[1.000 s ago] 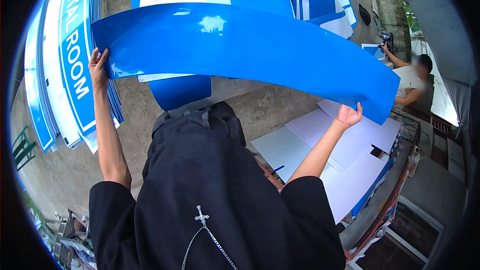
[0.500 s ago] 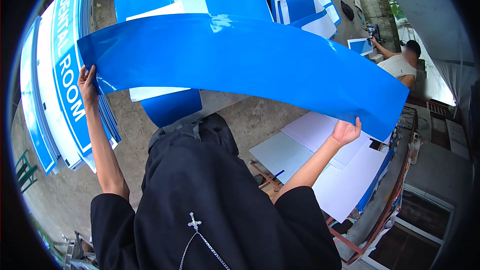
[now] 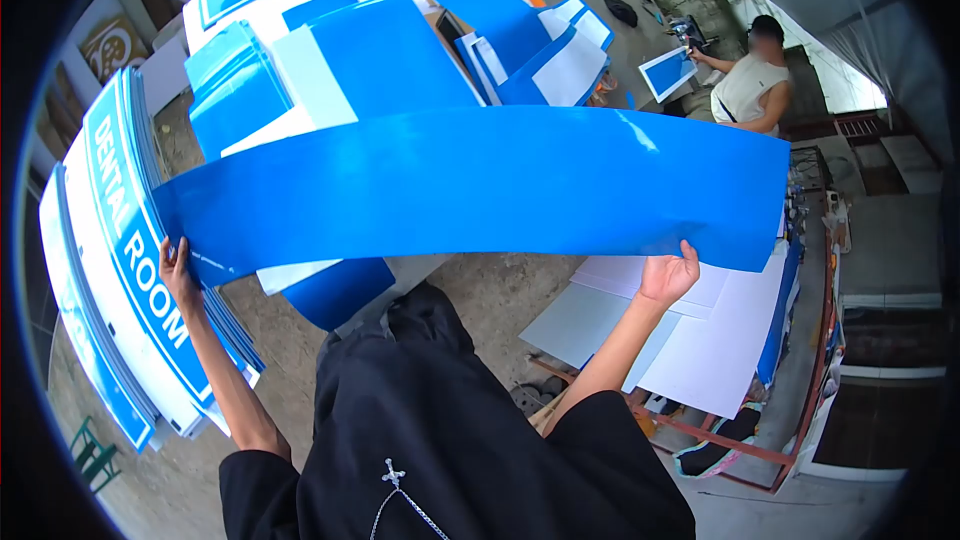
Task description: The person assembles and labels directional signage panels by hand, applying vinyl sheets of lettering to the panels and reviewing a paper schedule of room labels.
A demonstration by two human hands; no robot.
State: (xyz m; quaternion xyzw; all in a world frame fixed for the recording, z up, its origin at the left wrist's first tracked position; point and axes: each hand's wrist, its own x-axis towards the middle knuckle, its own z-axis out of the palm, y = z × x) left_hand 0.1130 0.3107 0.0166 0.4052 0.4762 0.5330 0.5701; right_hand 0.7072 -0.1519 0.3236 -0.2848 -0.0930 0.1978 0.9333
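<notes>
Overhead, a long blue sheet (image 3: 480, 185) is held up in front of the person, stretched from side to side and bowed gently along its length. Its left end is gripped at the lower corner by the left hand (image 3: 178, 270), the fingers closed on the edge. Its right end is supported along the lower edge by the right hand (image 3: 668, 275), the grip likewise clamped on the sheet, with the thumb side raised against the blue face.

Beneath the right hand, white sheets (image 3: 700, 340) are spread flat on a surface (image 3: 770, 455) with a red metal frame. To the left, a stack of blue and white signboards (image 3: 130, 260) is leaned upright, the words "DENTAL ROOM" being readable on the front one. Behind the held sheet, more blue and white panels (image 3: 380, 60) are piled on the concrete floor (image 3: 490, 290). At the upper right, well apart, another person (image 3: 755, 80) is seated with a small blue panel (image 3: 668, 72) in hand.
</notes>
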